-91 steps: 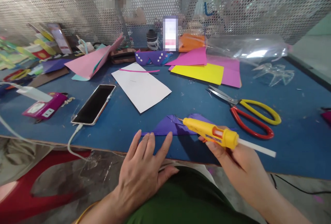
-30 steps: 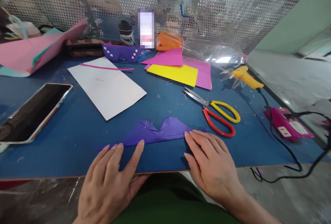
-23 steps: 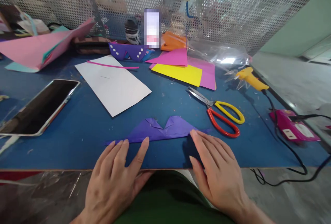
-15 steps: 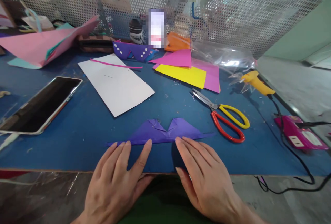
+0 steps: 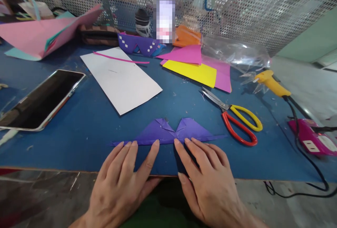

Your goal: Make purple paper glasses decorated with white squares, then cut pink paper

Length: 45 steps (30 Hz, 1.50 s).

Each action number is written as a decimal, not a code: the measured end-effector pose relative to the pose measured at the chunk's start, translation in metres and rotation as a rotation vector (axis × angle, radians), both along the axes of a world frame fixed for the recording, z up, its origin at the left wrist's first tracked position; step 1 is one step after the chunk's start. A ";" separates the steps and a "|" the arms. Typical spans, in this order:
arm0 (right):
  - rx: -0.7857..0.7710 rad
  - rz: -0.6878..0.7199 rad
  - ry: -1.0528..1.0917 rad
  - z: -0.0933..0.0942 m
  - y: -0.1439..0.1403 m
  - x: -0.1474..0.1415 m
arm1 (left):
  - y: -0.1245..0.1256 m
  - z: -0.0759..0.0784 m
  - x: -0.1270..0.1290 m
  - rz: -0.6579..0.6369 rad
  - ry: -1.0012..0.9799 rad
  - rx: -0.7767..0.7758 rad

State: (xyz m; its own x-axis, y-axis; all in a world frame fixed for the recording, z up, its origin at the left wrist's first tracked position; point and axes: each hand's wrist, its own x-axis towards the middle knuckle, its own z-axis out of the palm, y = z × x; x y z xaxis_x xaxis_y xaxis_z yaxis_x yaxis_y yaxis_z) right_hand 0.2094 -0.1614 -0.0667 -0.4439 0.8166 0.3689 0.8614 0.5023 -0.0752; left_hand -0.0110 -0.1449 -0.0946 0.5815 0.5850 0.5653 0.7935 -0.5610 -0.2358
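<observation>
Both wrists cut off; purple paper near edge under fingertips

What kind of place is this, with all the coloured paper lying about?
Most likely a paper-craft workbench. Coloured paper sheets, scissors and a glue gun lie on the blue table, while both hands press a folded purple paper piece.

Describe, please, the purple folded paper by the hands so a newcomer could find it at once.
On the blue table, look at the near edge, just beyond the fingertips of the left hand and right hand. The purple folded paper lies flat there, twin-peaked, plain, unlike the white-dotted purple paper glasses at the back.
</observation>
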 end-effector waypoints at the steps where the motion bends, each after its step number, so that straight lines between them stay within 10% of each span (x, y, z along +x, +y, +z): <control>1: -0.003 -0.006 0.012 0.000 0.000 -0.001 | 0.000 0.000 0.000 -0.005 0.006 -0.003; 45: 0.165 0.260 -0.044 -0.010 0.015 -0.023 | -0.004 0.005 0.000 0.029 -0.099 -0.064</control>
